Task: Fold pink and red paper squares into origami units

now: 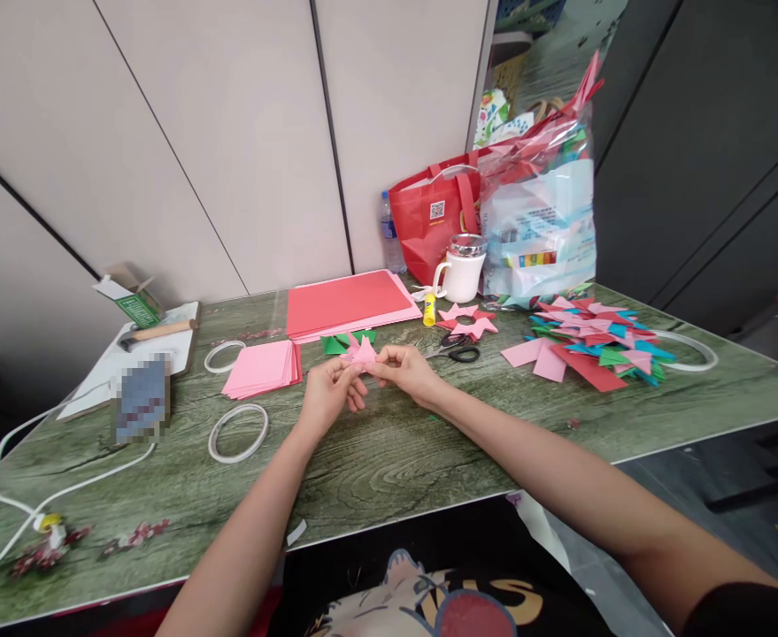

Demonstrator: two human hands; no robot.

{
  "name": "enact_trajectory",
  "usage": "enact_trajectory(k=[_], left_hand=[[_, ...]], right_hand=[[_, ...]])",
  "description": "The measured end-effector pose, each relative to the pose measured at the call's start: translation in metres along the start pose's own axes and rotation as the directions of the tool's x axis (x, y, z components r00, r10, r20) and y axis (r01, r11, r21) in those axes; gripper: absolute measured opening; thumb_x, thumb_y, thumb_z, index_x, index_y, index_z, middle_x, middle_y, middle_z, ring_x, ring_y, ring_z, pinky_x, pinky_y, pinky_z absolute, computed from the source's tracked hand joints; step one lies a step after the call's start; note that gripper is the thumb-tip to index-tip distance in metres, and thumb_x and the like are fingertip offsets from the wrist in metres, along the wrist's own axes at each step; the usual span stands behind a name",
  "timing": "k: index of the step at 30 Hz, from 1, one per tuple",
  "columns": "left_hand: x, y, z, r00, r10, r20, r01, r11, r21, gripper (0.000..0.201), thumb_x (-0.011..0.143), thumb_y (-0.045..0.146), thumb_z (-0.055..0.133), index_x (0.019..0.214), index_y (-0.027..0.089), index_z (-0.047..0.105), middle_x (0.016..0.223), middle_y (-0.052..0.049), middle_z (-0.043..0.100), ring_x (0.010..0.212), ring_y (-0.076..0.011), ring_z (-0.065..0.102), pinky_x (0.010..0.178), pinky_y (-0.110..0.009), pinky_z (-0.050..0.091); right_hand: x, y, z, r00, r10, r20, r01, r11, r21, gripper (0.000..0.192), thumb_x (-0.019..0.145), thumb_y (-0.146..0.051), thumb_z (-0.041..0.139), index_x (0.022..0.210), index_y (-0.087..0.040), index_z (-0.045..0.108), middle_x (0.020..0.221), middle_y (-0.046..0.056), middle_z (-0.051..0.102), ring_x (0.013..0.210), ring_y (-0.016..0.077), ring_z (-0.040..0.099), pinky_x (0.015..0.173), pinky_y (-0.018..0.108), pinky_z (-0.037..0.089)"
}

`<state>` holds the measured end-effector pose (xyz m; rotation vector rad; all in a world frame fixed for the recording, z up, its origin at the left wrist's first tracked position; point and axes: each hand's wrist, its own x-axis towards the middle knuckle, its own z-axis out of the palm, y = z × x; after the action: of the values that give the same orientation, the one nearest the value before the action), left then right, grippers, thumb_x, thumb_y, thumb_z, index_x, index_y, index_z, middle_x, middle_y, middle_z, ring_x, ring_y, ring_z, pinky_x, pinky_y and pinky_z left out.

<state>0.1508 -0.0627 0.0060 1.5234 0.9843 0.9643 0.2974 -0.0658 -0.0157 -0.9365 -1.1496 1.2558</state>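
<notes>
Just above the table, my left hand and my right hand pinch a folded pink paper piece between them, with pointed tips standing up. Its lower edge is hidden by my fingers. Green folded paper lies right behind it. Scissors with black handles rest beside my right hand. To the left of my left hand sits a stack of pink paper squares with red sheets at its side. A ring of pink and red folded pieces lies beyond the scissors.
Large red sheets lie at the back. A yellow glue stick, a white mug, a red bag and a plastic bag stand behind. Coloured folded pieces heap up at right. White rings and a hammer lie left.
</notes>
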Motion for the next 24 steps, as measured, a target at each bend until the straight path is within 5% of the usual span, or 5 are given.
enact_trajectory(k=[6, 14, 17, 21, 24], left_hand=[[0.004, -0.002, -0.010, 0.934, 0.174, -0.312, -0.119, 0.975, 0.187, 0.019, 0.070, 0.032, 0.057, 0.076, 0.014, 0.054, 0.059, -0.001, 0.060, 0.042, -0.0094, 0.052, 0.040, -0.020, 0.041], [0.015, 0.004, -0.044, 0.787, 0.386, -0.481, -0.134, 0.869, 0.477, 0.027, 0.069, 0.015, 0.050, 0.095, 0.015, 0.054, 0.094, -0.008, 0.063, 0.076, -0.0152, 0.062, 0.066, -0.026, 0.048], [0.017, 0.020, -0.067, 0.833, 0.331, -0.444, -0.048, 0.842, 0.538, 0.023, 0.066, 0.011, 0.051, 0.088, 0.012, 0.058, 0.087, -0.008, 0.065, 0.078, -0.0170, 0.062, 0.072, -0.028, 0.048], [0.017, 0.028, -0.098, 0.845, 0.405, -0.349, 0.093, 0.533, 0.841, 0.022, 0.066, 0.015, 0.054, 0.087, 0.017, 0.062, 0.092, -0.008, 0.064, 0.087, -0.0225, 0.059, 0.081, -0.035, 0.044], [0.020, 0.014, -0.114, 0.926, 0.352, -0.137, 0.003, 0.357, 0.934, 0.027, 0.066, 0.023, 0.059, 0.092, 0.017, 0.060, 0.102, -0.008, 0.061, 0.096, -0.0239, 0.055, 0.086, -0.034, 0.040]], right_hand=[[0.006, -0.001, -0.005, 0.978, 0.027, -0.209, -0.005, 0.994, 0.108, 0.037, 0.058, -0.050, 0.068, 0.061, -0.015, 0.055, 0.048, -0.001, 0.056, 0.043, 0.0086, 0.050, 0.045, 0.022, 0.044], [0.006, 0.000, -0.004, 0.988, 0.021, -0.155, -0.006, 0.995, 0.095, 0.040, 0.059, -0.053, 0.066, 0.061, -0.014, 0.057, 0.049, -0.002, 0.055, 0.044, 0.0078, 0.051, 0.042, 0.019, 0.042], [0.005, 0.000, -0.003, 0.991, 0.022, -0.133, -0.015, 0.998, 0.055, 0.038, 0.058, -0.050, 0.067, 0.057, -0.015, 0.055, 0.047, -0.003, 0.055, 0.042, 0.0074, 0.050, 0.042, 0.019, 0.042], [0.004, 0.003, -0.001, 0.995, 0.040, -0.087, -0.038, 0.999, 0.017, 0.035, 0.057, -0.047, 0.069, 0.055, -0.015, 0.055, 0.047, -0.003, 0.056, 0.041, 0.0070, 0.049, 0.043, 0.019, 0.042], [0.004, 0.005, 0.000, 0.996, 0.054, -0.068, -0.054, 0.998, 0.014, 0.034, 0.057, -0.047, 0.069, 0.055, -0.015, 0.056, 0.047, -0.003, 0.055, 0.041, 0.0076, 0.049, 0.043, 0.020, 0.042]])
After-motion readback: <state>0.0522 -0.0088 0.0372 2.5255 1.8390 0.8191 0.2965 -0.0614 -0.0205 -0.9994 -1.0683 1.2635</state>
